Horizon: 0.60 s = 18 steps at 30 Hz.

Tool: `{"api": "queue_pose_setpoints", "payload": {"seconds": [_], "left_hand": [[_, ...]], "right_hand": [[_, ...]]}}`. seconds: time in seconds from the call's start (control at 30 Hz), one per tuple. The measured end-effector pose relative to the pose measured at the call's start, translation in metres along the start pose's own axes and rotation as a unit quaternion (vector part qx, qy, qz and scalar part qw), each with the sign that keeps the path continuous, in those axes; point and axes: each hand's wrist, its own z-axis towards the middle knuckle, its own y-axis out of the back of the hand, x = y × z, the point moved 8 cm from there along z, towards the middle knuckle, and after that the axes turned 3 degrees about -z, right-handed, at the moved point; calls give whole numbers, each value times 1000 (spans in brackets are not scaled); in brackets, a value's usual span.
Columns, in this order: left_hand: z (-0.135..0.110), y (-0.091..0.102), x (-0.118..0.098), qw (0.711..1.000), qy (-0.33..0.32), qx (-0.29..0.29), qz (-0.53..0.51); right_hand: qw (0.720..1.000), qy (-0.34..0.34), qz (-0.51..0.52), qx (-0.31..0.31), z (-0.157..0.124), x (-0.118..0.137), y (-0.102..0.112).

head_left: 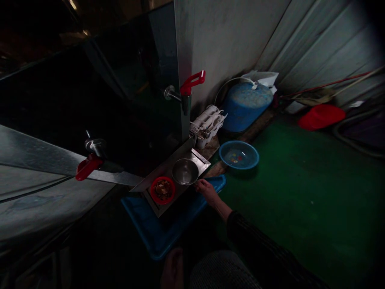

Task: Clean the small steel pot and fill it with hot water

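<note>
A round metal bowl sits on the steel drip tray under the taps of a dark-fronted dispenser. My right hand is at the bowl's near right edge, fingers closed in a pinch that seems to grip its rim. Beside the bowl, on the same tray, stands a small red bowl with brown, chunky contents. Low in the picture my left hand is in shadow, near the corner of a blue plastic tray. Its fingers are too dark to make out.
Two red-handled taps jut from the dispenser. A blue basin with small scraps is on the green floor. Behind it are white filter cartridges, a blue drum and a red plastic object along the wall.
</note>
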Motion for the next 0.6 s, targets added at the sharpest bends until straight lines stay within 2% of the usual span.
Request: {"api": "queue_pose_setpoints", "payload": {"seconds": [0.07, 0.17, 0.23, 0.3, 0.37, 0.43, 0.5, 0.6], "left_hand": [[15, -3, -50, 997, -57, 36, 35], [29, -16, -142, 979, -190, 40, 63], [30, -38, -197, 947, -298, 38, 116], [32, -68, -231, 916, -358, 39, 179], [38, -95, -245, 901, -367, 42, 228], [44, -111, -247, 898, -354, 36, 260], [46, -116, -244, 897, -345, 22, 274], [41, -110, -237, 891, -358, 12, 280]], "right_hand": [[1000, 15, -7, 16, -13, 13, -15], [998, 37, -36, 30, -42, 32, -33], [997, 54, -51, 35, -62, 43, -43], [995, 73, -51, 38, -78, 50, -52], [996, 80, -36, 33, -88, 51, -58], [996, 82, -30, 21, -94, 49, -62], [995, 92, -41, 16, -98, 49, -65], [993, 103, -60, 16, -105, 51, -64]]}}
